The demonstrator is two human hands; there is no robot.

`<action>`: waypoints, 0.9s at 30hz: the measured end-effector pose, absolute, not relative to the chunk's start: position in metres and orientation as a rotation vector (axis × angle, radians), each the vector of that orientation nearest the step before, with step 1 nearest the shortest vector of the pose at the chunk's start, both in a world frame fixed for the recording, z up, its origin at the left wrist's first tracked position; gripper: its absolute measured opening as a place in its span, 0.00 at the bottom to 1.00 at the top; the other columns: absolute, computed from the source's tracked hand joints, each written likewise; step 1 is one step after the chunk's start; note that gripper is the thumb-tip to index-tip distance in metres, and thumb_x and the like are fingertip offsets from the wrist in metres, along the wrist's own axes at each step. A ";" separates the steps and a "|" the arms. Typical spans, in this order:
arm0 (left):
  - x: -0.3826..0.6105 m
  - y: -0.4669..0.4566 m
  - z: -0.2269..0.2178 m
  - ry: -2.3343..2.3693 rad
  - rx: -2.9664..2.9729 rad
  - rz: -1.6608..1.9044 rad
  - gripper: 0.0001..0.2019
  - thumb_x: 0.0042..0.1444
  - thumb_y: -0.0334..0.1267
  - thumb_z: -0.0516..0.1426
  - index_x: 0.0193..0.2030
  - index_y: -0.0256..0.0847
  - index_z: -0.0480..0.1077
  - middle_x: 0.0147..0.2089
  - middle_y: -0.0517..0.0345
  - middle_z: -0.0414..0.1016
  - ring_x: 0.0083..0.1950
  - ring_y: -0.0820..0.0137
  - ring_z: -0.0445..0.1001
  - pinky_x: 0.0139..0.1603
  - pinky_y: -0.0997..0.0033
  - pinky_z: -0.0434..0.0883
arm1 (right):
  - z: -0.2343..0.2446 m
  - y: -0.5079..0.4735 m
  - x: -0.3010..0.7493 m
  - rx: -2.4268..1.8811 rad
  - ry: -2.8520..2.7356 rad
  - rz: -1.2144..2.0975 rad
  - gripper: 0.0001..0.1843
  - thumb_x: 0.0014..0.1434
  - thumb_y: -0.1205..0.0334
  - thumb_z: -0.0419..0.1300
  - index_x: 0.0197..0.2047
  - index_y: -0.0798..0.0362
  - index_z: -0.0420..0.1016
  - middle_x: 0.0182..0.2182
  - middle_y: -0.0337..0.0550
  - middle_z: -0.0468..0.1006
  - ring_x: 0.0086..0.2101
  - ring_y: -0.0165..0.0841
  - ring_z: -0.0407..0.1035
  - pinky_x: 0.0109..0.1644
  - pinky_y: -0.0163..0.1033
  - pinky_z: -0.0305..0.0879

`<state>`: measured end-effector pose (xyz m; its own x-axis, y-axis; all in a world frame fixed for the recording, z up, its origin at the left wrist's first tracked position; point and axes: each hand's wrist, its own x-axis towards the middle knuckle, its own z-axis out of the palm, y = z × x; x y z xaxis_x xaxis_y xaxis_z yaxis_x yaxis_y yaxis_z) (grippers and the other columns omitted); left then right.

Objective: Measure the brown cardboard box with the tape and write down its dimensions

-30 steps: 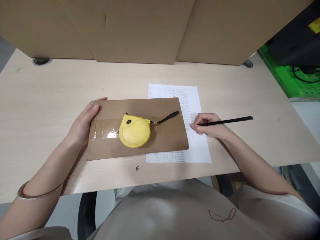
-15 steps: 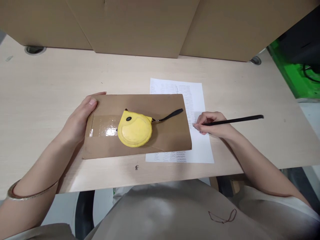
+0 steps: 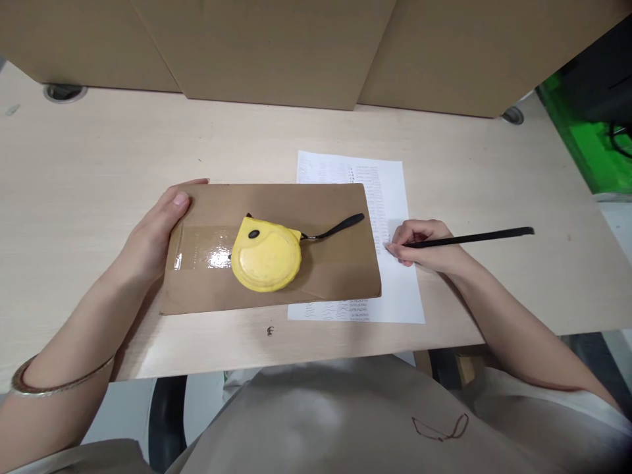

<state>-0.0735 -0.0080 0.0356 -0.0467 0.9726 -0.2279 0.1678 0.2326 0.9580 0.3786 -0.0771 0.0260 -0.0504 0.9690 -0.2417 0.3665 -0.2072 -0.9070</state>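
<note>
A flat brown cardboard piece (image 3: 326,280) with a shiny tape strip lies on the desk, partly covering a printed white paper sheet (image 3: 402,289). A yellow tape measure (image 3: 266,255) with a black wrist strap sits on the cardboard. My left hand (image 3: 153,237) grips the cardboard's left edge, thumb on top and fingers curled round it. Pinched in my right hand (image 3: 424,245) is a thin black pen (image 3: 474,237), its tip touching the paper just right of the cardboard.
The light wooden desk (image 3: 99,171) has cable grommets at both back corners. Large cardboard boards (image 3: 266,46) stand along the back. A green crate (image 3: 587,145) sits off the right edge. My lap and chair are below the front edge.
Only the view has shifted slightly; hands, cardboard, tape measure and pen keep their places relative to one another.
</note>
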 end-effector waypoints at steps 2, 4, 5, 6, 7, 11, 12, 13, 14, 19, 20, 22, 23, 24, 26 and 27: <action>-0.074 -0.007 0.034 1.457 1.143 0.968 0.30 0.64 0.63 0.68 0.67 0.51 0.82 0.61 0.49 0.85 0.65 0.38 0.80 0.71 0.35 0.76 | 0.026 -0.077 0.379 -1.626 -1.427 1.244 0.31 0.48 0.41 0.86 0.21 0.48 0.72 0.19 0.38 0.72 0.19 0.28 0.65 0.22 0.38 0.62; -0.074 -0.007 0.034 1.464 1.135 0.966 0.31 0.62 0.64 0.68 0.67 0.52 0.82 0.61 0.49 0.85 0.65 0.38 0.80 0.71 0.34 0.76 | 0.025 -0.077 0.378 -1.626 -1.424 1.240 0.31 0.47 0.41 0.86 0.21 0.48 0.72 0.18 0.38 0.72 0.19 0.28 0.65 0.22 0.38 0.63; -0.074 -0.007 0.034 1.469 1.133 0.962 0.31 0.62 0.65 0.68 0.67 0.52 0.82 0.62 0.49 0.85 0.65 0.38 0.80 0.71 0.34 0.76 | 0.026 -0.077 0.378 -1.622 -1.427 1.245 0.30 0.47 0.41 0.86 0.21 0.48 0.72 0.18 0.38 0.72 0.19 0.28 0.65 0.22 0.38 0.63; -0.073 -0.007 0.035 1.472 1.132 0.960 0.32 0.62 0.65 0.69 0.67 0.53 0.82 0.62 0.49 0.85 0.65 0.38 0.80 0.71 0.35 0.76 | 0.026 -0.077 0.378 -1.617 -1.430 1.249 0.30 0.47 0.42 0.86 0.20 0.48 0.72 0.18 0.38 0.72 0.18 0.28 0.65 0.22 0.38 0.63; -0.073 -0.008 0.035 1.474 1.132 0.959 0.32 0.62 0.65 0.69 0.67 0.53 0.82 0.63 0.49 0.85 0.65 0.38 0.80 0.71 0.35 0.76 | 0.026 -0.077 0.378 -1.617 -1.429 1.250 0.30 0.47 0.42 0.86 0.20 0.48 0.72 0.18 0.38 0.72 0.18 0.28 0.65 0.22 0.38 0.63; -0.072 -0.009 0.036 1.476 1.133 0.971 0.32 0.63 0.64 0.69 0.68 0.51 0.82 0.63 0.49 0.85 0.64 0.40 0.80 0.70 0.37 0.76 | 0.026 -0.077 0.378 -1.630 -1.421 1.223 0.30 0.48 0.43 0.86 0.20 0.48 0.72 0.18 0.39 0.72 0.18 0.28 0.65 0.22 0.38 0.62; -0.073 -0.009 0.036 1.474 1.134 0.971 0.32 0.63 0.64 0.68 0.68 0.51 0.82 0.63 0.50 0.85 0.63 0.41 0.80 0.70 0.38 0.77 | 0.026 -0.077 0.378 -1.632 -1.426 1.220 0.30 0.48 0.44 0.86 0.20 0.48 0.72 0.18 0.39 0.72 0.18 0.28 0.65 0.22 0.38 0.62; -0.073 -0.009 0.036 1.471 1.137 0.970 0.31 0.63 0.64 0.68 0.68 0.52 0.82 0.62 0.51 0.85 0.63 0.42 0.80 0.69 0.40 0.78 | 0.027 -0.077 0.378 -1.632 -1.429 1.218 0.29 0.48 0.44 0.86 0.20 0.48 0.72 0.18 0.39 0.72 0.18 0.28 0.65 0.22 0.38 0.62; -0.074 -0.008 0.035 1.465 1.142 0.968 0.31 0.64 0.64 0.68 0.68 0.52 0.82 0.61 0.51 0.85 0.62 0.42 0.80 0.68 0.41 0.78 | 0.027 -0.078 0.378 -1.630 -1.430 1.217 0.29 0.48 0.45 0.85 0.20 0.48 0.72 0.18 0.39 0.72 0.18 0.29 0.65 0.22 0.39 0.62; -0.073 -0.008 0.035 1.428 1.153 0.978 0.27 0.65 0.62 0.68 0.65 0.52 0.83 0.59 0.50 0.85 0.60 0.44 0.81 0.68 0.42 0.79 | 0.026 -0.077 0.379 -1.612 -1.427 1.241 0.27 0.48 0.48 0.85 0.20 0.48 0.72 0.18 0.39 0.73 0.19 0.29 0.65 0.22 0.38 0.63; -0.072 -0.008 0.036 1.427 1.145 0.984 0.27 0.65 0.61 0.68 0.65 0.51 0.83 0.58 0.50 0.84 0.59 0.45 0.81 0.68 0.42 0.78 | 0.026 -0.077 0.379 -1.615 -1.428 1.244 0.27 0.48 0.49 0.85 0.20 0.48 0.73 0.18 0.39 0.73 0.19 0.29 0.65 0.22 0.38 0.63; -0.070 -0.009 0.038 1.433 1.129 0.985 0.27 0.65 0.61 0.68 0.65 0.51 0.82 0.57 0.50 0.84 0.59 0.45 0.81 0.69 0.41 0.78 | 0.025 -0.077 0.380 -1.618 -1.430 1.240 0.27 0.48 0.49 0.86 0.20 0.48 0.72 0.19 0.39 0.73 0.19 0.28 0.65 0.21 0.37 0.62; -0.070 -0.009 0.038 1.440 1.123 0.981 0.28 0.65 0.61 0.68 0.66 0.51 0.82 0.58 0.50 0.84 0.59 0.45 0.81 0.69 0.40 0.77 | 0.025 -0.077 0.380 -1.614 -1.434 1.239 0.27 0.48 0.50 0.86 0.20 0.48 0.72 0.19 0.39 0.73 0.19 0.28 0.64 0.21 0.37 0.62; -0.069 -0.010 0.039 1.451 1.119 0.980 0.28 0.64 0.61 0.68 0.66 0.50 0.82 0.58 0.50 0.84 0.59 0.45 0.81 0.69 0.39 0.77 | 0.024 -0.077 0.380 -1.607 -1.438 1.239 0.27 0.48 0.50 0.86 0.19 0.48 0.72 0.18 0.39 0.73 0.18 0.28 0.64 0.21 0.37 0.62; -0.068 -0.010 0.040 1.475 1.115 0.976 0.30 0.63 0.63 0.69 0.66 0.51 0.82 0.59 0.50 0.84 0.59 0.44 0.81 0.69 0.39 0.76 | 0.025 -0.077 0.380 -1.600 -1.437 1.235 0.28 0.48 0.49 0.86 0.19 0.48 0.72 0.18 0.39 0.73 0.18 0.28 0.64 0.21 0.37 0.62; -0.068 -0.010 0.040 1.486 1.114 0.975 0.31 0.62 0.64 0.69 0.66 0.52 0.83 0.59 0.50 0.84 0.59 0.44 0.80 0.69 0.38 0.76 | 0.025 -0.077 0.380 -1.607 -1.428 1.228 0.28 0.48 0.48 0.86 0.19 0.48 0.72 0.18 0.39 0.73 0.18 0.28 0.64 0.20 0.37 0.61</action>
<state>-0.0681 -0.0101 0.0401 -0.0790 0.9672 -0.2412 0.1634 0.2513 0.9540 0.3798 -0.0772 0.0246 -0.0339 0.9752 -0.2189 0.3627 -0.1921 -0.9119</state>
